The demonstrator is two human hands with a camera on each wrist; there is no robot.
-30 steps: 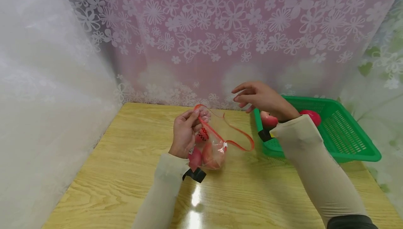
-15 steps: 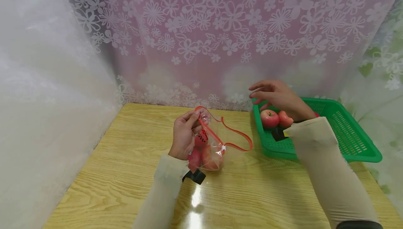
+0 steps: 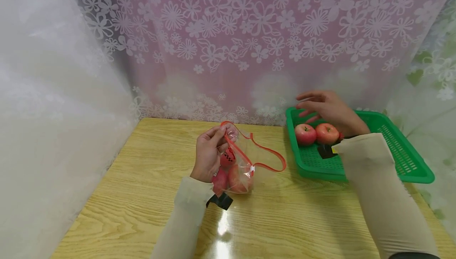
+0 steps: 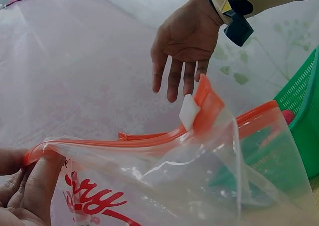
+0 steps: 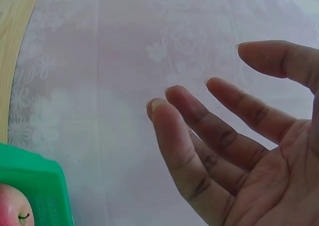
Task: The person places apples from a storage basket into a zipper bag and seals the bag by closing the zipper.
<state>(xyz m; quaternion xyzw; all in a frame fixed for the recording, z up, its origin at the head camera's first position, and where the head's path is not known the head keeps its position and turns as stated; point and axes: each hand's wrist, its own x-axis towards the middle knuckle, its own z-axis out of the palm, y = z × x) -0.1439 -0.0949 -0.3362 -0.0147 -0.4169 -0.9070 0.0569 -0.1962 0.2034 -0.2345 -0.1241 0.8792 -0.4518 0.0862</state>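
Your left hand (image 3: 210, 148), in the head view, pinches the rim of a clear bag (image 3: 244, 156) with orange-red strip, some way in from the far edge of the worktop (image 3: 142, 195). Inside the bag you have an apple (image 3: 239, 178) and, beside it, a darker pink fruit (image 3: 219, 180). Your right hand (image 3: 329, 110) is above the green basket (image 3: 297, 164) at the far right corner – fingers apart and holding nothing. Two apples (image 3: 316, 134) sit side by side at the basket's left end.

From the left wrist, you see your fingers (image 4: 42, 183) gripping the strip at one end; a white slider (image 4: 189, 112) is on it, and red lettering (image 4: 97, 198) is below. Your right hand hangs beyond the bag, fingers downward.

From the right wrist, your fingers are slightly bent, with the thumb (image 5: 279, 59) well apart – one basket corner, with an apple, shows at lower left.
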